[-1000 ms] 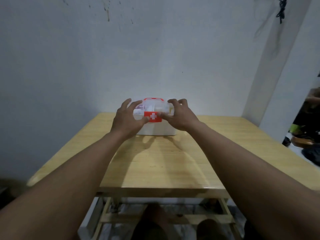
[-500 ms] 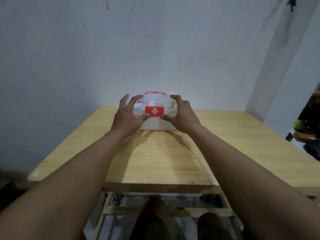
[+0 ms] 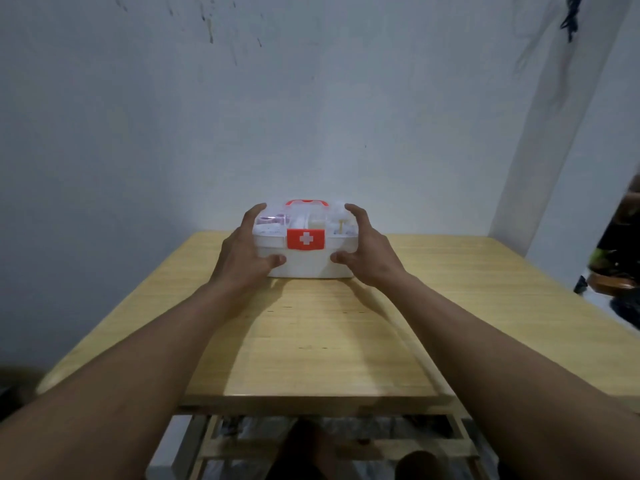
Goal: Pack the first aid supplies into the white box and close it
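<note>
The white box [image 3: 305, 266] stands near the far edge of the wooden table [image 3: 329, 337], its clear lid down and supplies visible through it. A red latch with a white cross [image 3: 305, 239] lies flat on the front, and a red handle [image 3: 307, 202] sits on top. My left hand [image 3: 242, 258] holds the box's left end, fingers along the lid's side and thumb on the lower front. My right hand [image 3: 367, 254] holds the right end the same way.
A pale wall rises right behind the table. A wall corner juts out at the right, and part of another person [image 3: 620, 261] shows at the right edge. My knees and the table's crossbars lie below the near edge.
Both thumbs have left the red latch. My hands have slid outward to the box's two ends, thumbs now lower on the white body. The lid looks fully seated.
</note>
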A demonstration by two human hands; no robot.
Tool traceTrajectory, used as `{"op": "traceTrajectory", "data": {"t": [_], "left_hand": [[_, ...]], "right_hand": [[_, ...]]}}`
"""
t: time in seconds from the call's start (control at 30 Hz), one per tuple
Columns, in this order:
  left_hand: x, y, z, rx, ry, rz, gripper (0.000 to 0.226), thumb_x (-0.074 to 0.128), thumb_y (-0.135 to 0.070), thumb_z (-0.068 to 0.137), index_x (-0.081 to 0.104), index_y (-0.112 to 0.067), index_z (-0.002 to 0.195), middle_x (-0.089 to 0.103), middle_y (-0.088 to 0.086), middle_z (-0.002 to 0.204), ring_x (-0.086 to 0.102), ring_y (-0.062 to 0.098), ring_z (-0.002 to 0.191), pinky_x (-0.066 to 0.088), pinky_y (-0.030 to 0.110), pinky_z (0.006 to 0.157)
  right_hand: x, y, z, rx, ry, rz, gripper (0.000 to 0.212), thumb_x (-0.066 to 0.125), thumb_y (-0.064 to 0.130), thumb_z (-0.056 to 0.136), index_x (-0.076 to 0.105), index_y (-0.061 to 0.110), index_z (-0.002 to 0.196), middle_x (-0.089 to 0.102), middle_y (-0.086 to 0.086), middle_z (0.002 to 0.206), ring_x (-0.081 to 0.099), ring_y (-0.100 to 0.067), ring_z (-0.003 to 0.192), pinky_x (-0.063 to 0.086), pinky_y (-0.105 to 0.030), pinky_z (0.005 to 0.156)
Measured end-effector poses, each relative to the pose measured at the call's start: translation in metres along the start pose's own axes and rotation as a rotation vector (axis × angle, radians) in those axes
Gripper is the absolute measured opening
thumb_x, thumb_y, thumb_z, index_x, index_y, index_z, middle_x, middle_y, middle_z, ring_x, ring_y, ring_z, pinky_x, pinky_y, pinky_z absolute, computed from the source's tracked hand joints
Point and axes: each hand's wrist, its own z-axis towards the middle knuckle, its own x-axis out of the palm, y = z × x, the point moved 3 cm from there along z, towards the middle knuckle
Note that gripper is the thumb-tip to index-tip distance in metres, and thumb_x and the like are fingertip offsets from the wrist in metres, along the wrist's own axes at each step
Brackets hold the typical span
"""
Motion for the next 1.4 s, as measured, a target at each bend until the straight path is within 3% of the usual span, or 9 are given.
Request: {"op": "traceTrajectory", "data": {"t": [0.17, 0.37, 0.63, 0.93, 1.13, 1.23, 1.33, 1.4], "left_hand": [[0.013, -0.010, 0.005, 0.011, -0.008, -0.030, 0.096, 0.087, -0.023, 0.069, 0.029, -0.047, 0.141, 0.055, -0.008, 0.123, 0.058, 0.024, 0.103, 0.057, 0.041, 0.084], [0.048, -0.033, 0.026, 0.019, 0.005, -0.061, 0.097, 0.087, -0.019, 0.071, 0.028, -0.041, 0.145, 0.055, -0.001, 0.135, 0.056, 0.026, 0.112, 0.057, 0.044, 0.086], [0.096, -0.059, 0.054, 0.008, 0.050, -0.067, 0.099, 0.086, -0.016, 0.073, 0.024, -0.040, 0.147, 0.053, 0.003, 0.140, 0.056, 0.028, 0.120, 0.057, 0.047, 0.090], [0.128, -0.054, 0.067, 0.009, 0.037, -0.091, 0.100, 0.085, -0.015, 0.074, 0.023, -0.041, 0.149, 0.049, 0.000, 0.145, 0.051, 0.022, 0.125, 0.051, 0.040, 0.096], [0.131, -0.055, 0.063, 0.011, 0.038, -0.121, 0.101, 0.084, -0.014, 0.076, 0.022, -0.039, 0.151, 0.044, 0.001, 0.149, 0.047, 0.023, 0.131, 0.048, 0.044, 0.102], [0.129, -0.059, 0.062, 0.004, 0.061, -0.116, 0.104, 0.084, -0.015, 0.076, 0.018, -0.038, 0.153, 0.043, 0.001, 0.151, 0.046, 0.023, 0.131, 0.048, 0.044, 0.101], [0.122, -0.064, 0.062, -0.045, 0.097, -0.105, 0.120, 0.086, -0.018, 0.073, 0.001, -0.038, 0.156, 0.035, 0.002, 0.156, 0.041, 0.026, 0.138, 0.046, 0.049, 0.103], [0.116, -0.072, 0.055, -0.036, 0.087, -0.045, 0.126, 0.087, -0.024, 0.073, -0.008, -0.038, 0.155, 0.027, 0.004, 0.160, 0.032, 0.028, 0.144, 0.041, 0.052, 0.107]], "right_hand": [[-0.014, -0.010, 0.004, 0.023, -0.014, 0.009, 0.087, 0.076, 0.012, 0.083, 0.023, 0.036, 0.147, 0.058, -0.008, 0.121, 0.052, -0.021, 0.097, 0.045, -0.033, 0.079], [-0.042, -0.028, 0.019, 0.051, -0.051, -0.009, 0.087, 0.076, 0.009, 0.083, 0.023, 0.033, 0.148, 0.058, -0.010, 0.132, 0.058, -0.031, 0.117, 0.052, -0.043, 0.089], [-0.069, -0.067, 0.046, 0.102, -0.062, -0.056, 0.087, 0.073, 0.009, 0.085, 0.019, 0.032, 0.149, 0.057, -0.010, 0.135, 0.058, -0.031, 0.117, 0.052, -0.043, 0.090], [-0.065, -0.103, 0.066, 0.109, -0.089, -0.054, 0.091, 0.075, 0.008, 0.082, 0.019, 0.036, 0.149, 0.059, -0.007, 0.127, 0.061, -0.028, 0.109, 0.055, -0.041, 0.084], [-0.065, -0.108, 0.069, 0.108, -0.071, -0.030, 0.095, 0.077, 0.011, 0.081, 0.017, 0.045, 0.146, 0.058, -0.003, 0.125, 0.060, -0.023, 0.108, 0.057, -0.041, 0.084], [-0.062, -0.107, 0.069, 0.090, -0.059, -0.042, 0.106, 0.078, 0.008, 0.080, 0.008, 0.042, 0.152, 0.057, -0.002, 0.131, 0.061, -0.025, 0.115, 0.057, -0.044, 0.087], [-0.063, -0.097, 0.058, 0.119, -0.043, -0.051, 0.126, 0.078, 0.006, 0.077, -0.016, 0.047, 0.150, 0.049, -0.007, 0.137, 0.058, -0.028, 0.118, 0.056, -0.047, 0.091], [-0.075, -0.084, 0.047, 0.133, -0.092, -0.046, 0.122, 0.073, 0.004, 0.081, -0.018, 0.046, 0.150, 0.044, -0.010, 0.140, 0.056, -0.026, 0.114, 0.054, -0.038, 0.087]]}}
